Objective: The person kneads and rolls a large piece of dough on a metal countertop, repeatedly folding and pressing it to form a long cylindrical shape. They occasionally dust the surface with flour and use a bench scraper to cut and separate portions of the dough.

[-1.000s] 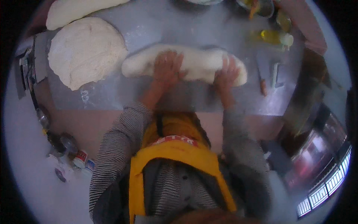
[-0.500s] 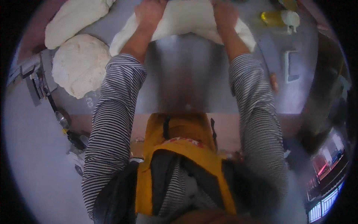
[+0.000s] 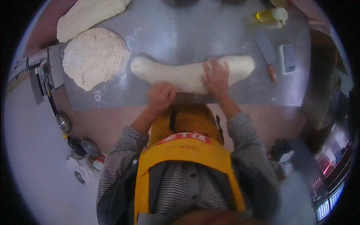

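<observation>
Three pale dough pieces: the long roll at centre under both flat hands, left hand, right hand (palms pressing), two upper left; one cleaver upper right.

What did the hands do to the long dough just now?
Both hands, left hand and right hand, rolled the long dough log away across the steel table and then back toward the body, and it looks longer and thinner. The round flat dough stayed put.
</observation>
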`<state>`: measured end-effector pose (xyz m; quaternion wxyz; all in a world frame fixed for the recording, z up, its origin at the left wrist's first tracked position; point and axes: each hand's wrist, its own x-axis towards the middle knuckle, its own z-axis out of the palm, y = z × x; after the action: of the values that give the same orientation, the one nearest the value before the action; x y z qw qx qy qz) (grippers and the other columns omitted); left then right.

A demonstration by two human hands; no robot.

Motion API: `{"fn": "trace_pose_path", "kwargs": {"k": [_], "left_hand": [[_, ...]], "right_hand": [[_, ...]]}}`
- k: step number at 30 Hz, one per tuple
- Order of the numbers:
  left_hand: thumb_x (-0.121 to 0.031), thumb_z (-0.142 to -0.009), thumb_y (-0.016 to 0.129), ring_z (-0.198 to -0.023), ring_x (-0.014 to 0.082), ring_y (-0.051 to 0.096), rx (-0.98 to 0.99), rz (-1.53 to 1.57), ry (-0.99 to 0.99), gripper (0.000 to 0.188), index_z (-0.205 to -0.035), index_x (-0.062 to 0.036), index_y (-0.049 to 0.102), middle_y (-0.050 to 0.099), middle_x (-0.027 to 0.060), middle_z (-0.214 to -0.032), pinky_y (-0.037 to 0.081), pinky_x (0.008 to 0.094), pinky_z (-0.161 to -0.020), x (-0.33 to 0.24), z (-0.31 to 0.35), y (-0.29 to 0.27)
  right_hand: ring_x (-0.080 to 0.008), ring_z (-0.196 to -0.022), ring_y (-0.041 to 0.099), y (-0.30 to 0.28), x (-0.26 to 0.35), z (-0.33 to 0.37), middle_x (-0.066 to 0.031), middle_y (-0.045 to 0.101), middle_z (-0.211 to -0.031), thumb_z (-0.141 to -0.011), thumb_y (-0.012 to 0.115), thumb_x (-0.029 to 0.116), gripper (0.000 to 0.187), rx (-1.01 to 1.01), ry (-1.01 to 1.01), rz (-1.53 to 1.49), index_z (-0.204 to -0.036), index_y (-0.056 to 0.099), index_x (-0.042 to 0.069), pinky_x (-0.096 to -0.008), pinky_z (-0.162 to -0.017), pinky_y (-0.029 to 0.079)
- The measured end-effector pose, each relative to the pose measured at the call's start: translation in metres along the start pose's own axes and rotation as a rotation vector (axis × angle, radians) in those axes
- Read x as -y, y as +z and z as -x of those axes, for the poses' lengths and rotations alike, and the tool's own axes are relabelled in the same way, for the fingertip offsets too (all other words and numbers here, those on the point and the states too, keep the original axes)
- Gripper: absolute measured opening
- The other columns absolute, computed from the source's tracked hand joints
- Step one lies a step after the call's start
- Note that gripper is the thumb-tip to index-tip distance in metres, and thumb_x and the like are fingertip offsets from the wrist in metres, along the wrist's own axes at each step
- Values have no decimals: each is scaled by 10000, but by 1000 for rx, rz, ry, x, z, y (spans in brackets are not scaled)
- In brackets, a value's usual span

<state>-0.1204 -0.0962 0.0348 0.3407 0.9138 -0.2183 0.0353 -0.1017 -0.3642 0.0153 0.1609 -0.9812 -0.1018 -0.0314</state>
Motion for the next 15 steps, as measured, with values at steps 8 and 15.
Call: {"fn": "trace_pose_path", "kwargs": {"k": [8, 15], "left_hand": [[-180, -799, 604, -912, 307, 586, -109, -308, 4, 179, -942, -89, 664, 642, 94, -1000, 424, 483, -891, 36, -44, 26], [-254, -820, 552, -781, 298, 593, -164, -347, -17, 218, -769, -74, 665, 638, 112, -854, 449, 458, -739, 102, -122, 46]], "right_hand": [[-276, -1171, 518, 37, -8, -50, -106, 575, -1236, -838, 607, 270, 284, -144, 45, 184, -1098, 655, 168, -575, -1032, 312], [-277, -857, 616, 70, -36, -147, -70, 661, -933, -854, 569, 324, 200, -367, 93, 274, -848, 676, 155, -443, -764, 444]]}}
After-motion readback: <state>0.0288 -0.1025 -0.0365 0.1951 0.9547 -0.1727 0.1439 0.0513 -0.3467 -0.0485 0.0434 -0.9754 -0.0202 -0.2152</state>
